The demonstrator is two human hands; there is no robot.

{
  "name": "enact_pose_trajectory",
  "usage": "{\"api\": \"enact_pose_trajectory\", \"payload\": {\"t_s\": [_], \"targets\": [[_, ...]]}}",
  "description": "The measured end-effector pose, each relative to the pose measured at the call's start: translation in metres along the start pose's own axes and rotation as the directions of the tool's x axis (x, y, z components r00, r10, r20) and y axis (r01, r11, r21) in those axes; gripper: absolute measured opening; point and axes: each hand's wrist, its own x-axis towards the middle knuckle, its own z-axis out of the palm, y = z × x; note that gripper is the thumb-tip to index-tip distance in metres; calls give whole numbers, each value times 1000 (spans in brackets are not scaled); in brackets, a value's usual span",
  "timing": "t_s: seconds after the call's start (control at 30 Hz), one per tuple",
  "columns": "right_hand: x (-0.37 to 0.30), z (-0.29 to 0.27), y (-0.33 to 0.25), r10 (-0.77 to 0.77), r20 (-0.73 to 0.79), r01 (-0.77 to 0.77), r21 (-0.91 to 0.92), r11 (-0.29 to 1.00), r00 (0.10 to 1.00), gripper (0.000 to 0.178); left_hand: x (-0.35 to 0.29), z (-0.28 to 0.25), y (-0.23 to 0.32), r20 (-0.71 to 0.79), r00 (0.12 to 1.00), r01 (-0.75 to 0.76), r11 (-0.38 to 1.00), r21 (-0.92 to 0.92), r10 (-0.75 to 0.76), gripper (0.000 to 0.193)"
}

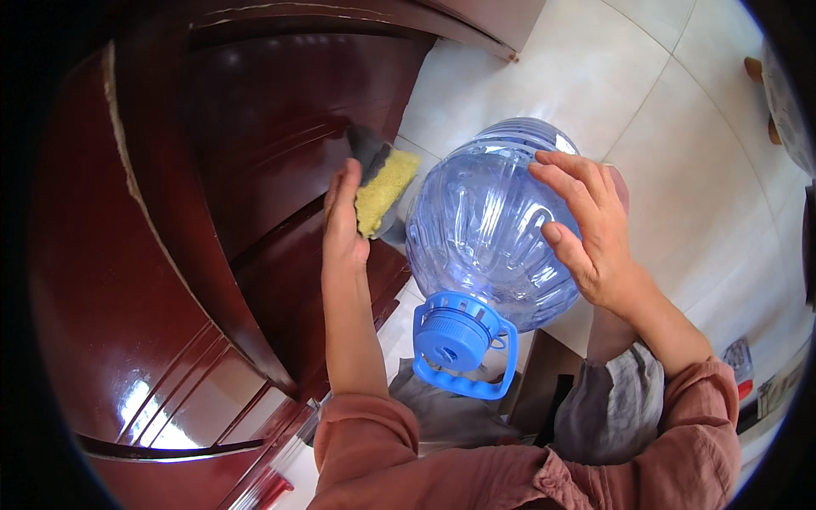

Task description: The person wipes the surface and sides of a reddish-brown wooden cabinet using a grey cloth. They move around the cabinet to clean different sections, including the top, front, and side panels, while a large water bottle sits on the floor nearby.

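A large clear blue plastic water bottle [484,212] stands in front of me, its screw cap [450,336] and blue carrying handle [463,384] at the end nearest me. On its left side, my left hand [342,212] holds a fuzzy yellow cloth [387,189] with a dark grey part against the palm, fingers nearly straight. My right hand [591,225] is at the bottle's right side, fingers apart and slightly curled, holding nothing. Its fingertips overlap the bottle; whether they touch it I cannot tell.
Dark red glossy wooden furniture [289,161] fills the left, close to my left hand. Pale floor tiles [680,161] stretch away beyond the bottle and to the right. Part of a light-coloured object with brown feet [786,110] shows at the far right edge.
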Motion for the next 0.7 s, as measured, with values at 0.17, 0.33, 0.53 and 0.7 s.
{"api": "enact_pose_trajectory", "payload": {"t_s": [0.17, 0.33, 0.53, 0.7], "targets": [[0, 1, -1, -15, 1, 15, -1, 1000, 1000, 48, 22, -52, -62, 58, 986, 154, 988, 6, -154, 41], [-1, 2, 1, 7, -2, -7, -12, 1000, 1000, 48, -18, -71, -52, 169, 973, 219, 867, -448, -159, 58], [-1, 2, 1, 21, -6, -20, 29, 999, 1000, 48, -57, -79, -69, 66, 998, 22, 815, -578, 20, 54], [1, 3, -4, 52, 20, -53, 30, 998, 998, 49, -76, -79, -65, -97, 995, -36, 766, -641, -34, 54]]}}
